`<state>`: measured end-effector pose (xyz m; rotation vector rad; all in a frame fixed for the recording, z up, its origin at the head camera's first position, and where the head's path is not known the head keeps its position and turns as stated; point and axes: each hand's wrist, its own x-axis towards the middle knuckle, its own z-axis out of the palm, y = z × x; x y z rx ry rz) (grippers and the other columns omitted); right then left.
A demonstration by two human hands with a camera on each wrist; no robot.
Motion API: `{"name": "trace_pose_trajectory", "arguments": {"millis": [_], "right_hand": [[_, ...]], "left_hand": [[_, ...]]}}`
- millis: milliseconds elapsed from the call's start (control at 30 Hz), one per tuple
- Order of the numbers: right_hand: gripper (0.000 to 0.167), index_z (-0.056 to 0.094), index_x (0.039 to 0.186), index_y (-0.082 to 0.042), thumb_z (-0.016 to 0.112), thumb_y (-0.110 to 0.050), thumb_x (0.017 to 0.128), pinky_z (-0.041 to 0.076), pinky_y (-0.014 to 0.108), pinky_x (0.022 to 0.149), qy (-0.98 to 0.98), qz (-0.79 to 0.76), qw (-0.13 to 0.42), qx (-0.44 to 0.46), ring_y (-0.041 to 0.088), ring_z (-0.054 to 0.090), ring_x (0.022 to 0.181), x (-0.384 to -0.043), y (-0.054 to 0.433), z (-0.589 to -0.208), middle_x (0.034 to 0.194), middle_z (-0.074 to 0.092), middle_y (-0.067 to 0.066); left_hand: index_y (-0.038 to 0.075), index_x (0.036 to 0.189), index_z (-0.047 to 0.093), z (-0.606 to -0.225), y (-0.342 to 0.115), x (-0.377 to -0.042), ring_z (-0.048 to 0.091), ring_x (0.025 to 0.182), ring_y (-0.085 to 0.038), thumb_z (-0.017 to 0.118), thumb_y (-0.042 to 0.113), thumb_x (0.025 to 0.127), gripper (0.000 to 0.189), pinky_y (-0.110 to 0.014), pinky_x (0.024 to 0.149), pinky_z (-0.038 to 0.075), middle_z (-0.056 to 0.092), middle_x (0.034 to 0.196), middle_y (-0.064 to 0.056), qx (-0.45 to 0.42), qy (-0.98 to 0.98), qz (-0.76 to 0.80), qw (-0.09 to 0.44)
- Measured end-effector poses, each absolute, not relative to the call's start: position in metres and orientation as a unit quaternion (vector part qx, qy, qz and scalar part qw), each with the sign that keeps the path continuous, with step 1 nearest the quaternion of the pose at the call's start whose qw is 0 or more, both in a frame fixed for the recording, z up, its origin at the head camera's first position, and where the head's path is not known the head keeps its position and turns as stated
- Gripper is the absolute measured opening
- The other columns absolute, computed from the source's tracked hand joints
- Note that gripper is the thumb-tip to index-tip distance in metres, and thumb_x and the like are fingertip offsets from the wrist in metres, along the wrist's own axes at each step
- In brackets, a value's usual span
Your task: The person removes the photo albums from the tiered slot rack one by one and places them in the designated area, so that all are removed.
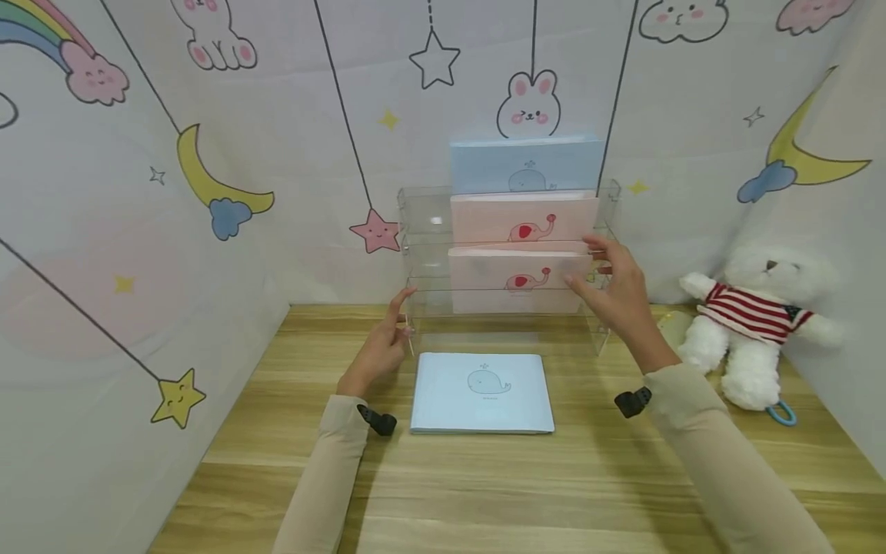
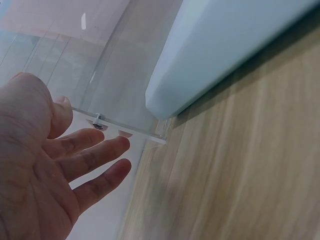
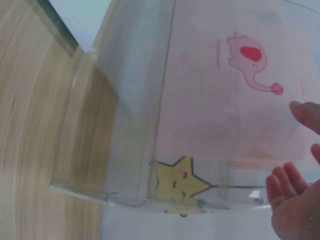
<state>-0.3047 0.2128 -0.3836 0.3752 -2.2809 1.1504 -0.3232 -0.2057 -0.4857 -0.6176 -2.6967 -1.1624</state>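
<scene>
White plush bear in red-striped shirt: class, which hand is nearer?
Right. The right hand is left of the bear; the left hand is farther left, at the far end of the clear plastic rack.

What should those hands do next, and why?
Perhaps move the left hand to the whale folder lying flat on the table: it is close to that hand and outside the clear rack, where the pink elephant folders stand.
</scene>
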Motion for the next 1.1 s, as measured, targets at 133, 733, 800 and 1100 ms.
{"name": "trace_pose_trajectory", "arguments": {"millis": [133,733,800,1100], "right_hand": [[0.065,0.056,0.151,-0.009,0.085,-0.014,0.092,0.043,0.024,0.095,-0.844,0.434,0.284,0.137,0.037,0.058,0.125,-0.306,0.211,-0.384,0.137,0.062,0.022],[0.035,0.073,0.13,-0.014,0.081,-0.016,0.097,0.043,0.03,0.087,-0.825,0.502,0.201,0.166,0.007,0.054,0.113,-0.323,0.203,-0.385,0.144,0.07,0.005],[0.032,0.076,0.128,-0.013,0.081,-0.016,0.097,0.043,0.024,0.077,-0.815,0.518,0.194,0.173,0.003,0.055,0.093,-0.325,0.204,-0.386,0.139,0.072,-0.001],[0.035,0.074,0.13,-0.002,0.078,-0.001,0.095,0.034,0.021,0.047,-0.742,0.606,0.202,0.204,0.002,0.058,0.065,-0.337,0.201,-0.401,0.128,0.073,-0.018]], "left_hand": [[0.049,0.166,0.014,-0.486,-0.206,-0.322,0.072,0.118,-0.039,0.051,0.001,0.108,0.084,-0.045,0.085,0.054,0.067,0.133,-0.03,-0.206,-0.896,-0.388,0.071],[0.05,0.167,0.014,-0.486,-0.206,-0.321,0.072,0.12,-0.04,0.052,0.003,0.109,0.083,-0.048,0.086,0.056,0.068,0.132,-0.029,-0.207,-0.896,-0.386,0.076],[0.049,0.167,0.014,-0.487,-0.206,-0.322,0.072,0.121,-0.04,0.052,0.003,0.109,0.083,-0.049,0.087,0.057,0.069,0.131,-0.029,-0.209,-0.896,-0.385,0.076],[0.051,0.166,0.014,-0.486,-0.207,-0.321,0.072,0.119,-0.039,0.053,0.002,0.108,0.085,-0.044,0.084,0.056,0.066,0.135,-0.029,-0.202,-0.896,-0.388,0.074]]}}
